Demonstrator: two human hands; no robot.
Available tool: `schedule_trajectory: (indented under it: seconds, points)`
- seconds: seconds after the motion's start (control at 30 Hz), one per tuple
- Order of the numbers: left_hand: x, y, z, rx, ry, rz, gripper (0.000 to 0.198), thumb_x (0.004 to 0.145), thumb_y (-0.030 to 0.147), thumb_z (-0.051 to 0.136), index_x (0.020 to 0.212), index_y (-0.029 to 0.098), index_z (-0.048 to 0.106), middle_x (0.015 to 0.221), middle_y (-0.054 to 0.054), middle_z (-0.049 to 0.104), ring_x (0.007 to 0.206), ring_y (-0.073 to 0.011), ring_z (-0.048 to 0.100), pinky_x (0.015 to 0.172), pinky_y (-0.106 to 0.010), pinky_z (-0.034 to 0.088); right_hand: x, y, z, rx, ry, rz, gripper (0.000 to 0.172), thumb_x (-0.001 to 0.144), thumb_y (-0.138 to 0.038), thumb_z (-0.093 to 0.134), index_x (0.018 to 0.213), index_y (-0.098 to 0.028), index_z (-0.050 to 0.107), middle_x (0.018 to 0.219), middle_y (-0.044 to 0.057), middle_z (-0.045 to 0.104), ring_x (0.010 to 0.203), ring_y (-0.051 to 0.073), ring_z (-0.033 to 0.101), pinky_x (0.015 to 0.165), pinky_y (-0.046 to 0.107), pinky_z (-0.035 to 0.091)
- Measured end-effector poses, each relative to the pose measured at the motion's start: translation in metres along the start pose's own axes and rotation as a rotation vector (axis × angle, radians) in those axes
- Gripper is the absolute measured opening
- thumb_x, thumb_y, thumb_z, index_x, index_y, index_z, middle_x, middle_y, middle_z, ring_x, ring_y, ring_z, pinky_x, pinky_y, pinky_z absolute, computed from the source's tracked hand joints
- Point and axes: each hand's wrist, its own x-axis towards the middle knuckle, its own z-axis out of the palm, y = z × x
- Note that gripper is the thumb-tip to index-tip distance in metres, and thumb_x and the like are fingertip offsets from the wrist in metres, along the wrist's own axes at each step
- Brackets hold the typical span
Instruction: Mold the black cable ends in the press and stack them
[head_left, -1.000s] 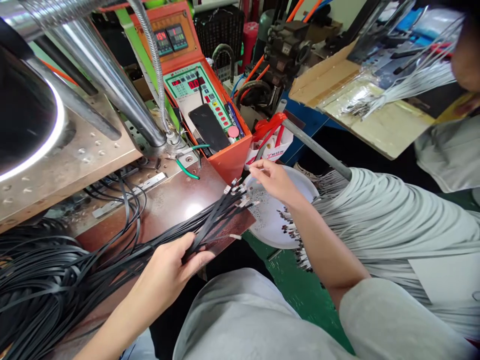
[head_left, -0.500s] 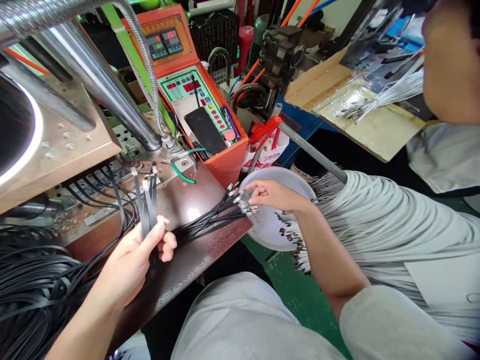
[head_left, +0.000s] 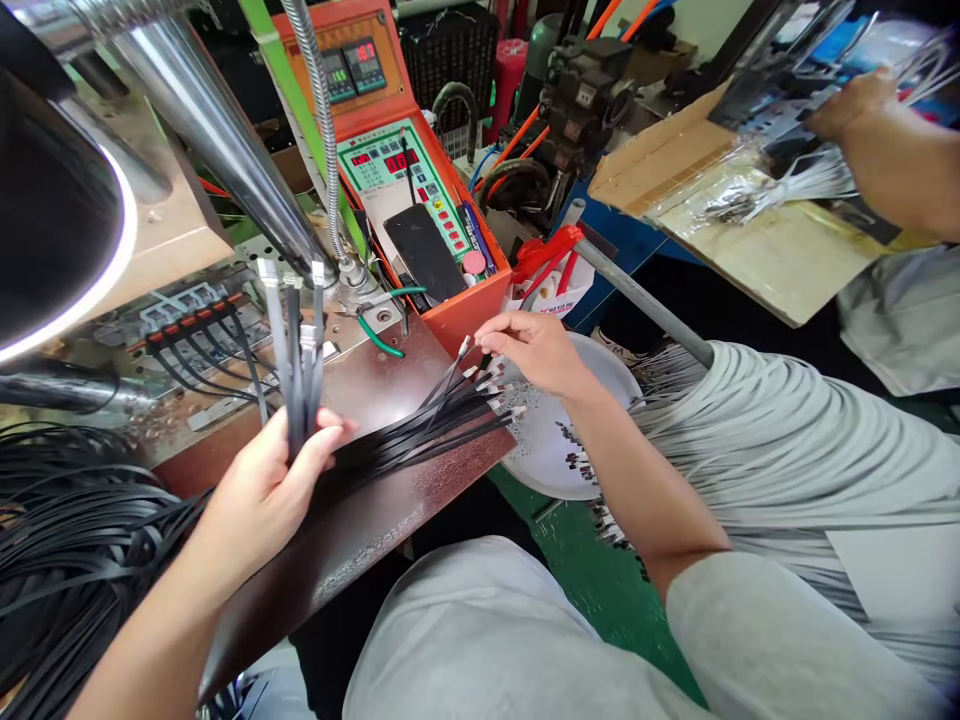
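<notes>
My left hand (head_left: 264, 490) is closed round several flat black cables (head_left: 298, 350), held upright with their metal plug ends at the top, in front of the moulding machine. A fan of more black cables (head_left: 420, 432) lies on the brown steel plate (head_left: 375, 520), plug ends pointing right. My right hand (head_left: 534, 350) pinches the metal end of one cable lifted out of that fan, just above the white plastic dish (head_left: 547, 440). A big heap of black cable (head_left: 67, 540) trails off to the left.
An orange control box (head_left: 420, 200) with a black phone on it stands behind the plate. A thick bundle of grey cables (head_left: 787, 450) hangs over a steel bar at right. Another person's hand (head_left: 877, 130) handles white cables over cardboard at top right. A chrome column (head_left: 217, 130) rises left.
My left hand has raised its few upright cables higher, closer to the machine. My right hand has lifted one cable end out of the fan on the plate.
</notes>
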Motion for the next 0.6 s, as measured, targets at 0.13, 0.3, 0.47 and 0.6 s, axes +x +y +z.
schedule_trajectory:
  seconds: [0.13,0.3,0.47,0.6]
  points:
    - [0.021,-0.007,0.022,0.146,-0.086,0.133,0.027,0.088,0.042,0.042,0.1,0.021,0.056,0.106,-0.003,0.061,0.101,-0.0188,0.055,0.09,-0.028,0.041,0.002,-0.02,0.011,0.13,0.01,-0.021,0.018,0.074,-0.034,0.063,0.083,-0.018,0.064,0.082,0.001,0.064,0.075,0.012,0.06,0.074,0.028,0.051]
    - [0.034,-0.015,0.032,0.14,-0.178,0.141,0.026,0.087,0.041,0.046,0.097,0.02,0.056,0.096,-0.002,0.062,0.09,-0.017,0.057,0.081,-0.026,0.043,0.008,-0.024,0.017,0.208,-0.019,-0.052,0.018,0.074,-0.033,0.063,0.084,-0.018,0.061,0.082,0.0,0.063,0.075,0.011,0.06,0.074,0.028,0.052]
    - [0.038,-0.014,0.031,0.1,-0.171,0.05,0.02,0.082,0.039,0.051,0.085,0.018,0.051,0.092,-0.001,0.062,0.077,-0.0149,0.056,0.073,-0.026,0.043,0.009,-0.021,0.016,0.129,0.019,-0.062,0.017,0.076,-0.034,0.061,0.085,-0.02,0.061,0.089,0.001,0.063,0.082,0.013,0.06,0.074,0.029,0.051]
    - [0.039,-0.007,0.028,0.075,-0.184,0.044,0.021,0.076,0.037,0.057,0.079,0.018,0.049,0.079,0.001,0.058,0.075,-0.0143,0.055,0.073,-0.025,0.043,0.011,-0.023,0.019,0.059,0.053,-0.089,0.017,0.079,-0.036,0.058,0.088,-0.021,0.06,0.091,0.001,0.061,0.085,0.015,0.06,0.074,0.029,0.05]
